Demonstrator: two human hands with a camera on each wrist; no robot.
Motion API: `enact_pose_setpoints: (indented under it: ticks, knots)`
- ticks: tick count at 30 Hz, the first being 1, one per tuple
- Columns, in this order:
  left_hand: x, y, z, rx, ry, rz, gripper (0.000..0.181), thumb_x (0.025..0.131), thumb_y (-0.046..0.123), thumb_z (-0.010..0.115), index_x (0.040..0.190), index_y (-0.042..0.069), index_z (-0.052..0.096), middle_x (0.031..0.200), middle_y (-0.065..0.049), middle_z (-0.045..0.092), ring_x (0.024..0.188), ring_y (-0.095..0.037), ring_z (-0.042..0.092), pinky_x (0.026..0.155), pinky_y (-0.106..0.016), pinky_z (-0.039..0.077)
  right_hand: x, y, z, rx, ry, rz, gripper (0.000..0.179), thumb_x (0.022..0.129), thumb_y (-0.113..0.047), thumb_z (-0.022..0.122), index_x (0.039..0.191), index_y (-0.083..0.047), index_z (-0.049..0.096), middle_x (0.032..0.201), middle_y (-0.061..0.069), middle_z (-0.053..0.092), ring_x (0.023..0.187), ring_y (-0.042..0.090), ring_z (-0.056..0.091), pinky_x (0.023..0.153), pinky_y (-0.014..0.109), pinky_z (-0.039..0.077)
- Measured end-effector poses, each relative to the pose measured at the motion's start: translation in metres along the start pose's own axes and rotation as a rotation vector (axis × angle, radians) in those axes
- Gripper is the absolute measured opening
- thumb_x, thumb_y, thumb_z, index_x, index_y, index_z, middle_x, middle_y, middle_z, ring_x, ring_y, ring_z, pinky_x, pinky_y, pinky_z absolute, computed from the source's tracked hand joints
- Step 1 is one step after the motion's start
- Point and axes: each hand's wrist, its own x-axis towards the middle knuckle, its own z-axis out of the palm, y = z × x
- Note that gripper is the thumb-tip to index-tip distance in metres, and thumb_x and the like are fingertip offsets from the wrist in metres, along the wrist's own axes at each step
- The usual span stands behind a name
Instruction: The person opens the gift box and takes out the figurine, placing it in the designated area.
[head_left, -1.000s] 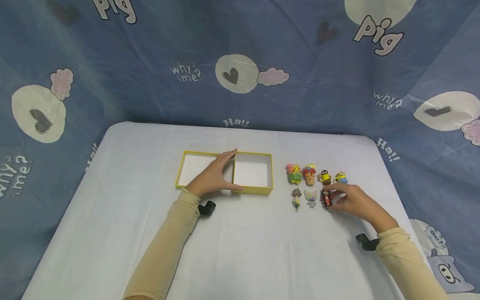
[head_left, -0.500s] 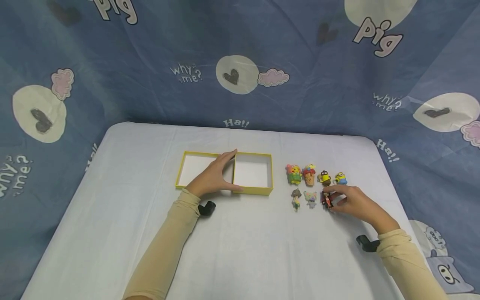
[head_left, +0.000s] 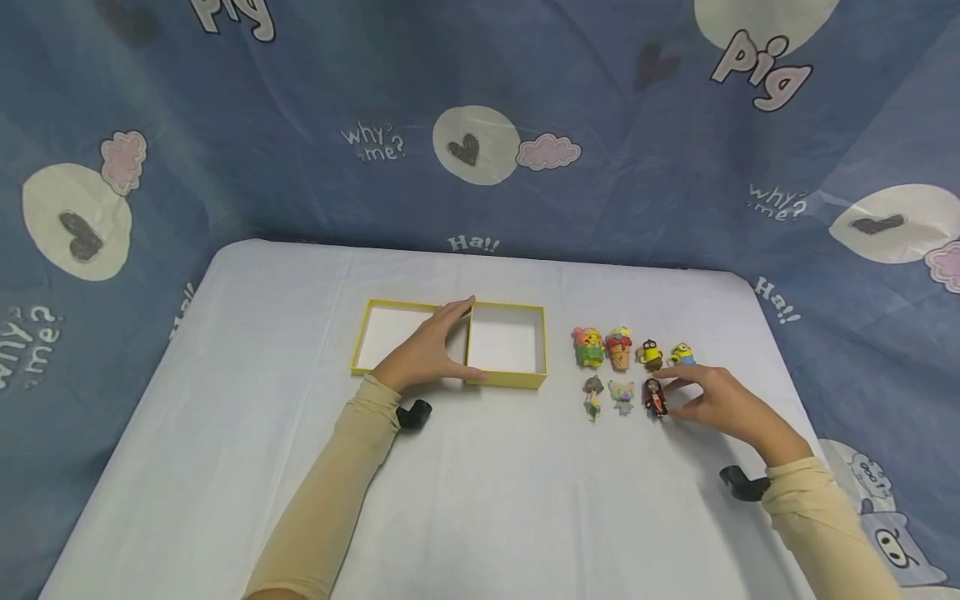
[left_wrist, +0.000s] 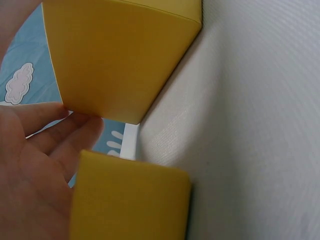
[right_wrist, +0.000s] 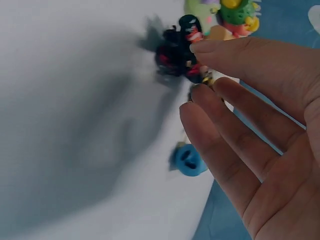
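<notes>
My left hand [head_left: 427, 350] spans the left side of the right-hand yellow box [head_left: 542, 350], thumb at its front wall and fingers at its far corner. The left wrist view shows fingertips on the edge of this yellow box [left_wrist: 115, 60]. My right hand [head_left: 731, 412] is beside a dark-haired figurine [head_left: 655, 398] in black and red, fingers spread and apart from it. In the right wrist view the dark figurine [right_wrist: 180, 50] lies on the table just beyond the thumb of my right hand [right_wrist: 260, 130].
A shallower yellow tray [head_left: 390, 329] adjoins the box on the left, partly behind my left hand. Near the figurine are a grey cat figurine [head_left: 622, 397], a brown-haired figurine [head_left: 592, 398], an ice-cream-cone figurine [head_left: 619, 348], a green-and-pink figurine [head_left: 588, 347] and minion figurines [head_left: 649, 355].
My right hand has let go of the dark-haired figurine and drawn slightly to the right, leaving it lying in the front row. The left hand and yellow box have stayed put.
</notes>
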Motion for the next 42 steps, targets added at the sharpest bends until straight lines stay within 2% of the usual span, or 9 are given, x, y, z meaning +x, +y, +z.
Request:
enact_pose_setpoints:
  ticks: [5,14,20,26,30,35,38,42]
  knots:
    - [0.002,0.000,0.000,0.000,0.009,0.006,0.129,0.052,0.077,0.078,0.157,0.033,0.016,0.161,0.008,0.021,0.150,-0.021,0.020,0.118,-0.053,0.028,0.005,-0.010,-0.006,-0.026,0.022,-0.026,0.055,0.075,0.003,0.077,0.127,-0.005,0.063,0.121,0.019,0.066,0.101,0.033,0.068,0.068,0.025,0.059]
    - [0.000,0.001,-0.002,-0.008,0.002,0.010,0.126,0.053,0.079,0.077,0.155,0.041,0.012,0.161,0.007,0.021,0.150,-0.022,0.019,0.118,-0.053,0.027,0.027,-0.037,-0.012,-0.052,0.038,-0.097,0.051,0.079,-0.003,0.078,0.128,-0.005,0.062,0.115,0.015,0.069,0.104,0.031,0.066,0.078,0.037,0.060]
    - [-0.001,0.000,0.000,-0.012,0.007,0.003,0.129,0.052,0.079,0.077,0.156,0.036,0.015,0.161,0.009,0.021,0.150,-0.020,0.019,0.118,-0.052,0.028,0.047,-0.058,-0.013,-0.034,0.036,-0.154,0.046,0.081,-0.004,0.075,0.126,-0.005,0.064,0.116,0.012,0.070,0.104,0.029,0.067,0.080,0.044,0.059]
    - [0.000,-0.001,0.001,-0.018,0.012,0.008,0.131,0.051,0.079,0.077,0.157,0.030,0.018,0.161,0.009,0.021,0.150,-0.021,0.019,0.118,-0.054,0.028,0.067,-0.080,-0.013,-0.015,0.023,-0.235,0.044,0.082,-0.006,0.076,0.125,-0.008,0.065,0.112,0.011,0.071,0.100,0.028,0.067,0.078,0.041,0.059]
    - [0.000,-0.001,0.001,-0.014,0.009,0.005,0.129,0.051,0.079,0.077,0.156,0.034,0.016,0.161,0.010,0.020,0.151,-0.021,0.017,0.118,-0.054,0.027,0.079,-0.094,-0.013,0.006,0.007,-0.251,0.045,0.081,-0.009,0.078,0.124,-0.013,0.065,0.111,0.007,0.072,0.101,0.026,0.068,0.079,0.039,0.060]
    - [0.000,0.001,0.000,-0.015,0.000,0.002,0.127,0.053,0.077,0.078,0.155,0.038,0.014,0.162,0.009,0.020,0.151,-0.023,0.017,0.118,-0.055,0.026,0.093,-0.110,-0.011,-0.003,-0.021,-0.242,0.043,0.084,-0.011,0.075,0.126,-0.015,0.064,0.108,0.004,0.071,0.090,0.020,0.071,0.075,0.032,0.060]
    - [-0.001,0.001,-0.001,-0.012,-0.003,0.006,0.128,0.054,0.077,0.078,0.156,0.034,0.015,0.162,0.007,0.020,0.151,-0.024,0.017,0.118,-0.056,0.027,0.101,-0.119,-0.008,-0.013,-0.032,-0.266,0.042,0.085,-0.009,0.074,0.126,-0.012,0.064,0.109,0.006,0.070,0.088,0.019,0.069,0.075,0.031,0.060]
    - [-0.001,0.002,0.000,-0.007,-0.001,0.000,0.129,0.053,0.078,0.077,0.157,0.032,0.016,0.162,0.007,0.020,0.151,-0.024,0.017,0.118,-0.056,0.027,0.115,-0.130,-0.001,-0.025,-0.067,-0.295,0.041,0.084,-0.008,0.074,0.124,-0.010,0.065,0.113,0.011,0.070,0.094,0.024,0.069,0.076,0.031,0.060]
